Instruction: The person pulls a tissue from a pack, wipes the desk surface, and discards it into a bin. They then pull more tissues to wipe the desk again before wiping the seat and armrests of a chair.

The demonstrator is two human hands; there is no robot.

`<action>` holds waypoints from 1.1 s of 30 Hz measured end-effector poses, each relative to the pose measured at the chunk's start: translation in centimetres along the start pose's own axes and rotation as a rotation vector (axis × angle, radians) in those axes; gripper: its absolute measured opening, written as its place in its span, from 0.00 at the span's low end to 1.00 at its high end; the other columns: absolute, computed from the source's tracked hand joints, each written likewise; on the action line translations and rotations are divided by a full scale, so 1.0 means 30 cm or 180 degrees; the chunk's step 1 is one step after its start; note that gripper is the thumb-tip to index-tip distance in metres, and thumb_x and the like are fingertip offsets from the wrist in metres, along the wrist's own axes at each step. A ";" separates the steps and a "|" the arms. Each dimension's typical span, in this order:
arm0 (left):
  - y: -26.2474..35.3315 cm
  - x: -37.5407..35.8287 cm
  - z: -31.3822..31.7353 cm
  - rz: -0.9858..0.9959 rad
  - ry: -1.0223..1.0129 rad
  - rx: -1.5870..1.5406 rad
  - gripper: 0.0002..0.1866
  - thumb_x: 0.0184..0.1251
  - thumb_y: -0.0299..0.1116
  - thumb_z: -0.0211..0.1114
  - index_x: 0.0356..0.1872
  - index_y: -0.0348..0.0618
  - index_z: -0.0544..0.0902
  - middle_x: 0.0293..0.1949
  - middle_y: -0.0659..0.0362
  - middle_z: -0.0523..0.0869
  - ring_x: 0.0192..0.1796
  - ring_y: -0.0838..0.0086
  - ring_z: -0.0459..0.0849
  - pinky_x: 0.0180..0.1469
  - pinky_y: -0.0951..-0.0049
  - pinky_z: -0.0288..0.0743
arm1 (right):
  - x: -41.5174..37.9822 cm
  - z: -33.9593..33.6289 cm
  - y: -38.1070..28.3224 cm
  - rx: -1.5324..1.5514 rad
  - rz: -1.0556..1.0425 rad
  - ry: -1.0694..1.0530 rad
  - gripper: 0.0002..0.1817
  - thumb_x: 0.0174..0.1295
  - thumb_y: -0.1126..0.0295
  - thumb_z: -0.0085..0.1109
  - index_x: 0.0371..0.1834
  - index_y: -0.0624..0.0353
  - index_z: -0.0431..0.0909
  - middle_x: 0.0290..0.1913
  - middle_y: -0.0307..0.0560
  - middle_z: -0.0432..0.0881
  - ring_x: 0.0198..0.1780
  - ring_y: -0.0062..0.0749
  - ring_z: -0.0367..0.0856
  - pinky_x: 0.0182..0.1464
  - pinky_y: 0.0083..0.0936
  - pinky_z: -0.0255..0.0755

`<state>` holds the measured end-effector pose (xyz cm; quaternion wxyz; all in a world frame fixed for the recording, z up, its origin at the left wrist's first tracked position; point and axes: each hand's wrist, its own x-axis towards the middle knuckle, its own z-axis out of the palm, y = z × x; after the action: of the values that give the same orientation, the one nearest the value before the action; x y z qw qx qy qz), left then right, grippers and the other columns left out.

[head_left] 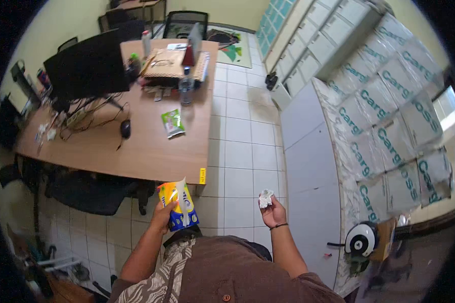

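Observation:
My left hand (163, 216) is closed round the side of a yellow and blue packet (179, 204), upright just in front of the desk's near edge. A white strip runs down the packet's front. On the right, over the tiled floor, my right hand (274, 213) grips a crumpled whitish wad (266, 198) between its fingers, with a dark band at the wrist. The two hands are well apart.
The wooden desk (156, 146) bears a monitor (88, 63), a mouse (125, 129), a green packet (173, 123) and a clear bottle (186, 88). Wrapped boxes (384, 106) and a white helmet (361, 239) are on the right, by grey cabinets (311, 166).

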<state>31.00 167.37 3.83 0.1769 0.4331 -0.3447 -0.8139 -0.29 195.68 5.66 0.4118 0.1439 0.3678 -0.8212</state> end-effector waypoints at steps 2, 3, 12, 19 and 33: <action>-0.018 -0.054 0.083 -0.0046 0.0044 0.0117 0.18 0.67 0.32 0.66 0.56 0.39 0.76 0.45 0.55 0.86 0.44 0.69 0.87 0.47 0.67 0.82 | -0.046 -0.084 -0.031 0.0116 -0.0107 0.0004 0.17 0.72 0.68 0.48 0.60 0.62 0.73 0.54 0.56 0.81 0.53 0.42 0.83 0.58 0.36 0.79; -0.042 -0.080 0.123 -0.0051 -0.0031 0.0224 0.18 0.67 0.32 0.66 0.56 0.39 0.76 0.45 0.55 0.86 0.44 0.69 0.87 0.47 0.67 0.82 | -0.075 -0.131 -0.043 0.0156 -0.0149 0.0006 0.17 0.73 0.68 0.48 0.60 0.62 0.73 0.54 0.56 0.81 0.53 0.41 0.82 0.58 0.36 0.79; -0.315 -0.218 0.358 -0.0628 -0.0370 0.0539 0.15 0.69 0.29 0.64 0.54 0.39 0.78 0.45 0.56 0.87 0.43 0.68 0.87 0.48 0.66 0.82 | -0.325 -0.501 -0.104 0.0597 -0.0440 0.0271 0.17 0.72 0.68 0.49 0.60 0.63 0.73 0.55 0.53 0.81 0.54 0.42 0.82 0.57 0.36 0.78; -0.378 -0.195 0.405 -0.0475 -0.0699 0.0927 0.15 0.68 0.29 0.66 0.54 0.39 0.78 0.45 0.57 0.87 0.43 0.69 0.87 0.47 0.67 0.82 | -0.464 -0.648 -0.107 0.0897 -0.0677 0.0613 0.17 0.71 0.69 0.49 0.60 0.64 0.73 0.56 0.54 0.80 0.55 0.44 0.81 0.57 0.37 0.79; -0.314 -0.120 0.400 -0.1416 -0.1330 0.1406 0.22 0.68 0.31 0.63 0.62 0.38 0.72 0.50 0.54 0.83 0.49 0.66 0.85 0.52 0.63 0.79 | -0.790 -0.616 0.134 0.1108 -0.1363 0.0963 0.17 0.73 0.67 0.46 0.59 0.65 0.72 0.56 0.54 0.79 0.56 0.44 0.80 0.60 0.39 0.76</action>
<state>23.19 180.97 3.84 -0.1759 0.3497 -0.4381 -0.8092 16.31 220.97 3.77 0.1393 0.2521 0.3007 -0.9092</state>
